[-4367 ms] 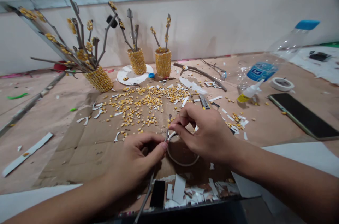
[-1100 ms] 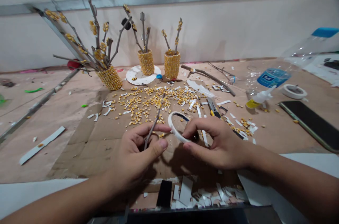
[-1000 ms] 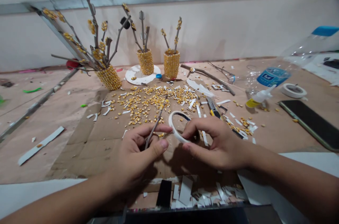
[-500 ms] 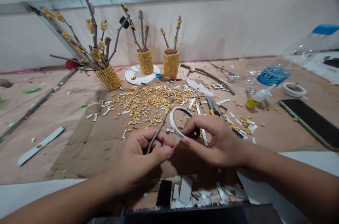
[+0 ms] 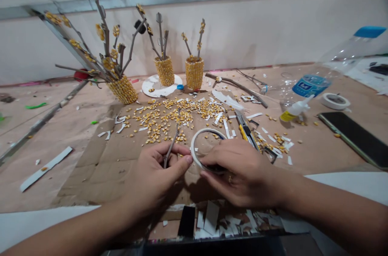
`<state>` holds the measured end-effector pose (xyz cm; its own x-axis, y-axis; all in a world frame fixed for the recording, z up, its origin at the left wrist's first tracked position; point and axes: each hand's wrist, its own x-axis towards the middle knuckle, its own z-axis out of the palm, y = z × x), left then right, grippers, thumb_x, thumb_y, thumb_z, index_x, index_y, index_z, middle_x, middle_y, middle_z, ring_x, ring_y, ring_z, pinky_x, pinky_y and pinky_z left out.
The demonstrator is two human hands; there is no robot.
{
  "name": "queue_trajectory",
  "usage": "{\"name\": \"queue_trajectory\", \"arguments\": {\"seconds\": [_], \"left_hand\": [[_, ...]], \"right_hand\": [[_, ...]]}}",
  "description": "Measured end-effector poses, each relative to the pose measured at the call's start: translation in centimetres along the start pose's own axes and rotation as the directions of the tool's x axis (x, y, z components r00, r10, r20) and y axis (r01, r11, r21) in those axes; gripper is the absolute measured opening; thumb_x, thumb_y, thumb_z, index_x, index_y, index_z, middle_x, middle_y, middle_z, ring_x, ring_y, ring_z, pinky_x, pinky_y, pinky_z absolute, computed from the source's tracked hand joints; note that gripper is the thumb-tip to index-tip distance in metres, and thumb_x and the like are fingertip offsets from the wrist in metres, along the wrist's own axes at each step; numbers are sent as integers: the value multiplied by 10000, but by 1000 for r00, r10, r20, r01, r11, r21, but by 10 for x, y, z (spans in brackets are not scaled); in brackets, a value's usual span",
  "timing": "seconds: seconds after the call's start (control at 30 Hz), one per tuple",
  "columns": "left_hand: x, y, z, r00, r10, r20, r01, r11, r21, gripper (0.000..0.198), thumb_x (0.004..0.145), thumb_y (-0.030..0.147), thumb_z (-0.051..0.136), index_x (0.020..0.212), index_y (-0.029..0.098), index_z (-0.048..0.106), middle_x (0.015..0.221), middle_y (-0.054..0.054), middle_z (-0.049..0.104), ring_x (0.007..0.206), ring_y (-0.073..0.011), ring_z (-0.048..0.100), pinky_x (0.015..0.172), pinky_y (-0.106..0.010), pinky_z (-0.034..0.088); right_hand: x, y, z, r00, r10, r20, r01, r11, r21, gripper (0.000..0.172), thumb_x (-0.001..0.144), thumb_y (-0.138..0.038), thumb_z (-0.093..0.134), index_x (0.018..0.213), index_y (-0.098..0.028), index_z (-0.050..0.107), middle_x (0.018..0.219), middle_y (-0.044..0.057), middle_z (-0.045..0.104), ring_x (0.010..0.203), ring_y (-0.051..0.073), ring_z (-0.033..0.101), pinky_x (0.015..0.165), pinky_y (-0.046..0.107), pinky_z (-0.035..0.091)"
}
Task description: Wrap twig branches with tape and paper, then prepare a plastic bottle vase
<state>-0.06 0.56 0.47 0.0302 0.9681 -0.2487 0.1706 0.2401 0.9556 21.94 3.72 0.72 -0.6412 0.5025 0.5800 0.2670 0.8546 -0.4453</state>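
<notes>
A thin twig (image 5: 171, 147) stands tilted in my left hand (image 5: 160, 171), its fingers closed round the lower part. That hand's thumb and fingertip pinch at the left edge of a roll of white tape (image 5: 194, 152). My right hand (image 5: 239, 169) grips the same roll from the right, fingers through its ring. Just beyond the hands, loose corn kernels (image 5: 178, 116) and white paper scraps lie scattered on a flattened cardboard sheet (image 5: 103, 167). A yellow and black utility knife (image 5: 246, 131) lies beyond my right hand.
Three kernel-covered pots, the left one (image 5: 123, 89) tilted, hold twigs at the back. On the right are a clear plastic bottle (image 5: 312, 85), a glue bottle (image 5: 294, 111), another tape roll (image 5: 335, 101) and a phone (image 5: 354, 139). Scraps (image 5: 211, 219) lie at the front edge.
My left fingertips have come to the tape roll's edge. My right hand has turned and lowered slightly with the roll, uncovering more of the utility knife. The twig's position shifted left.
</notes>
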Motion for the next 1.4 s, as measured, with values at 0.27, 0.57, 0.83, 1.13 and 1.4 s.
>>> {"name": "queue_trajectory", "arguments": {"seconds": [0.27, 0.57, 0.83, 1.13, 1.4], "left_hand": [[2, 2, 2, 997, 77, 16, -77, 996, 37, 186, 840, 334, 740, 757, 191, 654, 564, 57, 507, 511, -92, 424, 504, -204, 335], [0, 12, 9, 997, 54, 51, -47, 990, -136, 172, 754, 270, 751, 701, 204, 601, 505, 86, 445, 446, -76, 373, 475, -199, 305], [0, -1, 2, 997, 53, 50, -39, 967, -251, 212, 839, 399, 722, 831, 189, 702, 478, 95, 416, 381, -60, 301, 421, -192, 281], [1, -8, -3, 995, 61, 75, -38, 961, -273, 338, 898, 438, 553, 817, 154, 716, 506, 60, 412, 408, -79, 302, 408, -194, 263], [-3, -2, 6, 991, -25, 133, 55, 973, -226, 288, 906, 458, 639, 882, 175, 687, 499, 71, 456, 404, -82, 332, 413, -195, 276]], "right_hand": [[1, 3, 3, 998, -56, 26, 56, 998, -6, 109, 960, -135, 592, 944, -136, 700, 713, 35, 701, 624, 170, 587, 595, 327, 347], [-1, 6, 7, 971, 237, 18, -236, 971, -33, 174, 968, -219, 630, 1113, -125, 651, 769, 43, 732, 618, 169, 638, 592, 285, 395], [-1, 12, 9, 997, 59, -55, -69, 977, -202, 151, 1017, -189, 579, 959, -144, 711, 785, 68, 728, 690, 198, 639, 653, 313, 426], [-2, 17, 8, 998, 23, -57, -38, 961, -273, 191, 1000, -191, 603, 880, -129, 738, 719, 63, 716, 616, 184, 625, 592, 313, 385], [1, 10, 7, 973, 50, -226, -97, 975, -199, 106, 950, -170, 664, 863, -133, 714, 689, 36, 706, 580, 154, 633, 572, 286, 408]]}}
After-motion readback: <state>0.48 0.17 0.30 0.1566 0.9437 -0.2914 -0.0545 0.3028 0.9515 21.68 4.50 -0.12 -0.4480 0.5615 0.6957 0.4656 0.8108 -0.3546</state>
